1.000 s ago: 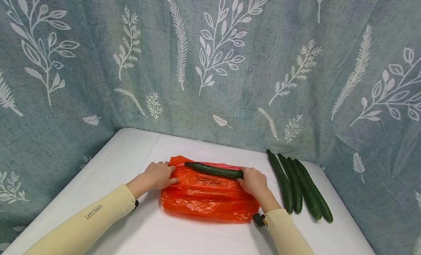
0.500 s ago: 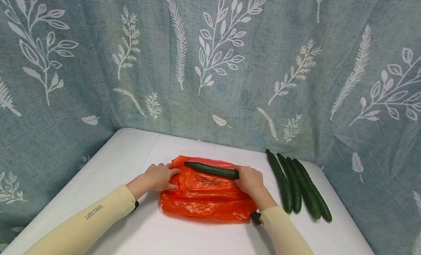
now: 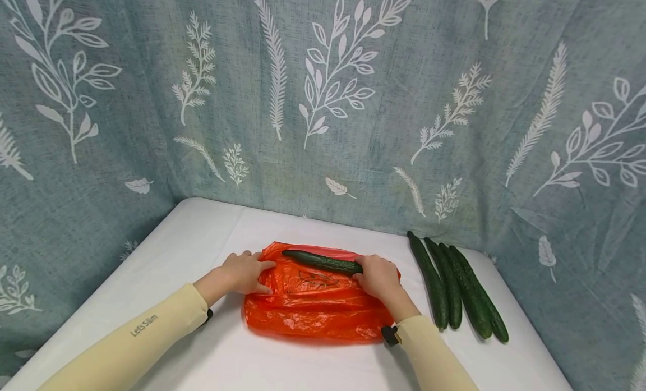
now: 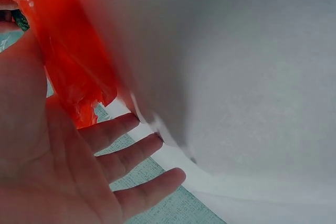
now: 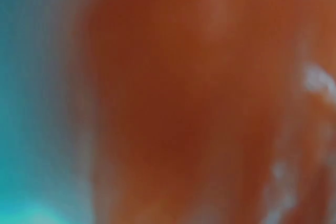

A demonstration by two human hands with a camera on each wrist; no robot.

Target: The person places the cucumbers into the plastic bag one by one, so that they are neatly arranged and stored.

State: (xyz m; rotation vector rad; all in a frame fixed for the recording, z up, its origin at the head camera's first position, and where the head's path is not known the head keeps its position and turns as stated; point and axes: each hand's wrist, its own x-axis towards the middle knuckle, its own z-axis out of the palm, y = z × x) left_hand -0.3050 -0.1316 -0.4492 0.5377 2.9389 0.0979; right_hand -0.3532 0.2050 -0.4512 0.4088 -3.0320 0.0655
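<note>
A dark green cucumber (image 3: pixel 320 261) lies across the mouth area of a crumpled red plastic bag (image 3: pixel 313 321), its thin tip toward the left. My right hand (image 3: pixel 378 276) grips the cucumber's right end, which is hidden in the hand. At the bag's left edge, my left hand (image 3: pixel 246 272) touches the plastic with thumb and forefinger spread apart. The left wrist view shows that hand's other fingers (image 4: pixel 149 192) straight, beside the red plastic (image 4: pixel 73 51). Blurred orange-red plastic (image 5: pixel 173 93) fills most of the right wrist view, so the hand is hidden there.
Several more cucumbers (image 3: pixel 471 293) lie side by side at the table's right, beyond my right hand. The bag rests on a white-covered table (image 3: pixel 212 234). A blue-green leaf-patterned curtain (image 3: pixel 242 99) hangs behind and along both sides.
My right hand has shifted a little left and covers more of the cucumber's end. The thumb and forefinger of my left hand have spread wider over the bag's edge.
</note>
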